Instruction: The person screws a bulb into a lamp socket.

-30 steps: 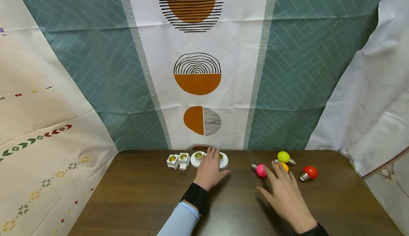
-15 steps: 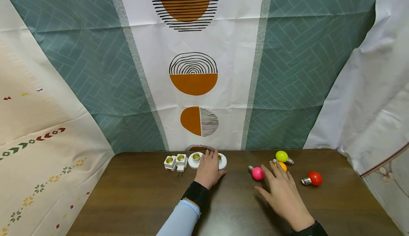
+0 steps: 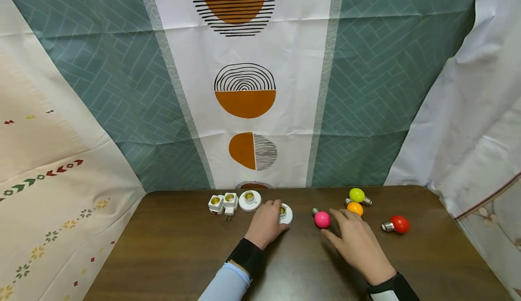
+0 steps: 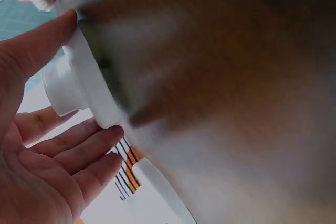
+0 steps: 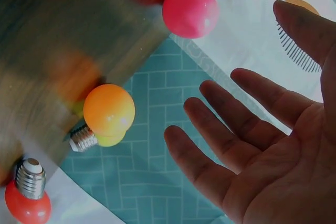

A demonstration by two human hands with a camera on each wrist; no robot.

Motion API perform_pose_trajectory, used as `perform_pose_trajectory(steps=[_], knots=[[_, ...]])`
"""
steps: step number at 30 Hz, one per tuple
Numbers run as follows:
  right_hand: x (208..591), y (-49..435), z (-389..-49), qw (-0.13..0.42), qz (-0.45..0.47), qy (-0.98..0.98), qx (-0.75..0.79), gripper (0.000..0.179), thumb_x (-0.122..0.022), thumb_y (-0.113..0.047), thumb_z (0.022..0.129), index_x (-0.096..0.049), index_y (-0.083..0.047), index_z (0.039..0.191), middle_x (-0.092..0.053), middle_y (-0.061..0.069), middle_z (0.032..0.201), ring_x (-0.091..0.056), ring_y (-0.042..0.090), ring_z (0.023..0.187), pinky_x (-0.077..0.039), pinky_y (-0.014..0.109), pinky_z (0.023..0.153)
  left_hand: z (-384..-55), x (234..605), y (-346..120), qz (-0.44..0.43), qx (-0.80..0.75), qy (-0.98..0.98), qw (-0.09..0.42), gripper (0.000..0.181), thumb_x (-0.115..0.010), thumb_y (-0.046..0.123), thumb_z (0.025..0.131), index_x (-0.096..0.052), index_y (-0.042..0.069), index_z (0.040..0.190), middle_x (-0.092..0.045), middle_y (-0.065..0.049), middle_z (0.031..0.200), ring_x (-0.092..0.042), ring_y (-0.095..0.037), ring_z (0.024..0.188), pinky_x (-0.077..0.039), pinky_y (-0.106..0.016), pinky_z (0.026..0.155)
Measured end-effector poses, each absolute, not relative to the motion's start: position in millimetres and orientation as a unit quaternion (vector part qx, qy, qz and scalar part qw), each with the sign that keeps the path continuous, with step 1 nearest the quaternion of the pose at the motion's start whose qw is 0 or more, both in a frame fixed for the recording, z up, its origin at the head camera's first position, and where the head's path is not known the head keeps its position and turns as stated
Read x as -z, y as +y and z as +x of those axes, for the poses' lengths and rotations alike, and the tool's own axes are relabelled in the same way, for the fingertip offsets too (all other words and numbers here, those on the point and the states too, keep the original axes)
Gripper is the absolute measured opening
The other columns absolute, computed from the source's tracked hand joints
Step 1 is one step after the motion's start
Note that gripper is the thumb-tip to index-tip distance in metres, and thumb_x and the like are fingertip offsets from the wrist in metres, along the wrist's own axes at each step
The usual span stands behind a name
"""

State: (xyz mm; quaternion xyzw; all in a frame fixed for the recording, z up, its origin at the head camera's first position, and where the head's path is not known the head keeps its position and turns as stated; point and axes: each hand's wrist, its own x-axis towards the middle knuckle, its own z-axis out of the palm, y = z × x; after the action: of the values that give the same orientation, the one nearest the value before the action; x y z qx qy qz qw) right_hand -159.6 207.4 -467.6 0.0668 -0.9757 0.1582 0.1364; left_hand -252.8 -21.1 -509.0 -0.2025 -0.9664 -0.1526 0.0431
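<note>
My left hand point(image 3: 264, 224) grips a round white lamp holder point(image 3: 287, 215) with a brass-coloured socket, near the table's far edge. In the left wrist view, thumb and fingertips press opposite sides of the lamp holder's base point(image 4: 92, 77). Over the table to the right, my right hand point(image 3: 358, 242) has its fingers apart and holds nothing. Just left of its fingertips lies a pink light bulb point(image 3: 322, 220). An orange bulb point(image 3: 355, 209) and a yellow-green bulb point(image 3: 357, 195) lie beyond that hand, and a red bulb point(image 3: 400, 224) is to its right.
A second round lamp holder point(image 3: 250, 200) stands left of my left hand. Two square white plug-in sockets point(image 3: 223, 204) sit farther left, one with prongs showing. Behind the brown table point(image 3: 171, 246) hangs a patterned cloth point(image 3: 260, 111).
My left hand has drawn the gripped lamp holder slightly right and nearer, apart from the other one. The right hand's fingers have come closer to the pink bulb. The red bulb has rolled slightly.
</note>
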Motion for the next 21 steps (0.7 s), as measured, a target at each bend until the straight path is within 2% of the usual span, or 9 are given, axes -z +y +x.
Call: perform_pose_trajectory(steps=[3,9,16,21], knots=[[466,207,-162,0.137,0.067,-0.975,-0.161,0.057,-0.071,-0.042,0.078,-0.059,-0.008,0.123,-0.062,0.01,0.119,-0.056,0.031,0.11,-0.047,0.057,0.081,-246,504,-27,-0.191,0.184,-0.964,0.029,0.072,-0.08,0.044,0.068,-0.053,0.008,0.124,-0.06,-0.01,0.115,-0.06,-0.022,0.098,-0.051,-0.038,0.084],[463,210,-169,0.142,0.078,-0.972,-0.168,0.059,-0.072,-0.042,0.077,-0.058,-0.007,0.124,-0.061,0.01,0.122,-0.053,0.031,0.116,-0.047,0.056,0.086,-229,493,-43,-0.173,0.226,-0.959,0.019,0.075,-0.079,0.044,0.069,-0.05,0.01,0.129,-0.056,-0.01,0.122,-0.057,-0.021,0.106,-0.048,-0.04,0.09],[451,221,-175,0.156,0.071,-0.969,-0.179,0.061,-0.072,-0.037,0.079,-0.056,-0.002,0.126,-0.057,0.017,0.126,-0.051,0.037,0.118,-0.044,0.056,0.092,-209,483,-52,-0.162,0.278,-0.946,0.03,0.08,-0.082,0.041,0.065,-0.051,0.007,0.13,-0.055,-0.01,0.123,-0.055,-0.022,0.108,-0.048,-0.039,0.091],[447,228,-180,0.139,0.062,-0.971,-0.187,0.062,-0.069,-0.04,0.081,-0.053,-0.002,0.128,-0.056,0.018,0.128,-0.049,0.038,0.12,-0.043,0.057,0.093,-196,478,-55,-0.153,0.299,-0.941,0.054,0.076,-0.083,0.042,0.063,-0.056,0.006,0.125,-0.054,-0.01,0.123,-0.052,-0.023,0.111,-0.046,-0.04,0.092]])
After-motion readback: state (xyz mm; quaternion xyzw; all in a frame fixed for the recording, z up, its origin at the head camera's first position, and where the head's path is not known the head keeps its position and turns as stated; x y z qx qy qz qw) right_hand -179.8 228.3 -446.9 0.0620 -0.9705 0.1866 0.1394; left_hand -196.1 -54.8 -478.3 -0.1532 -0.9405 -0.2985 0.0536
